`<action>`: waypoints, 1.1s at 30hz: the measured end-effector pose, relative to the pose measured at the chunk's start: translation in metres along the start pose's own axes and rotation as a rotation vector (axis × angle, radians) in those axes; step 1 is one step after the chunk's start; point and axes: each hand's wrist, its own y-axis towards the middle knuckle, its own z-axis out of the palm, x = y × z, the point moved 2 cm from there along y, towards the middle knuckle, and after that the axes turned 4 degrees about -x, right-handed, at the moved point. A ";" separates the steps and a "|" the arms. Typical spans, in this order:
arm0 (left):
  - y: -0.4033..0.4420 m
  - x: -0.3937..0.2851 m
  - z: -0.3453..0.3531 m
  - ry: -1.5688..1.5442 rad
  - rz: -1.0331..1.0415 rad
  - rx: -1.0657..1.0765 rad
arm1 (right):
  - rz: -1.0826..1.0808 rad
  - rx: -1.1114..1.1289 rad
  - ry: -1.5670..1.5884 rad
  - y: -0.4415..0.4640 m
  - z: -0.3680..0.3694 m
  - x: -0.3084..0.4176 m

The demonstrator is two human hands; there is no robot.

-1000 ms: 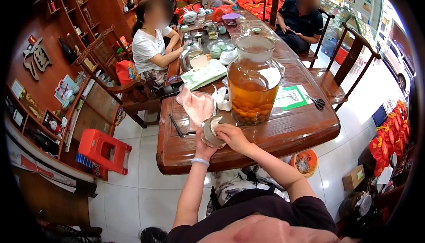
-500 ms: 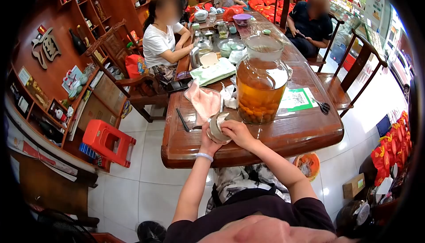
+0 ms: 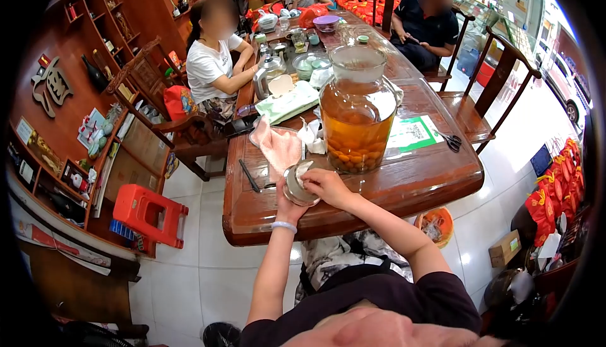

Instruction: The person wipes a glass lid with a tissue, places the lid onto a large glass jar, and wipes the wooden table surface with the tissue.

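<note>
Near the table's front edge, my left hand (image 3: 289,209) is wrapped around a round glass jar lid (image 3: 293,188), tilted with its hollow side toward my right. My right hand (image 3: 329,187) is closed, its fingertips inside the lid on a crumpled white tissue (image 3: 303,168). Just beyond my hands stands a large glass jar (image 3: 357,116), uncovered at the top, with amber liquid and orange fruit at the bottom. A pink cloth (image 3: 278,146) and a black pen-like stick (image 3: 249,176) lie to the left of the lid.
On the wooden table (image 3: 416,186) are a green-edged card (image 3: 413,133), scissors (image 3: 451,140), a tissue pack (image 3: 287,104), a kettle (image 3: 270,72) and a purple bowl (image 3: 326,23). Several people sit around it. A red stool (image 3: 150,214) and an orange bin (image 3: 435,227) stand on the floor.
The view has shifted a little, so the table and jar sit slightly further left. Both hands keep hold of the lid and tissue; the right fingers have moved slightly in the lid.
</note>
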 end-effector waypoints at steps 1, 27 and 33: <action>0.000 -0.001 -0.003 0.009 -0.009 0.018 | 0.007 0.001 0.005 -0.001 0.001 0.001; -0.007 -0.001 0.007 -0.101 -0.034 0.106 | -0.511 -0.194 -0.293 0.033 -0.114 0.102; -0.010 -0.002 0.009 -0.168 -0.056 0.093 | -0.282 -0.943 -0.253 0.112 -0.272 0.109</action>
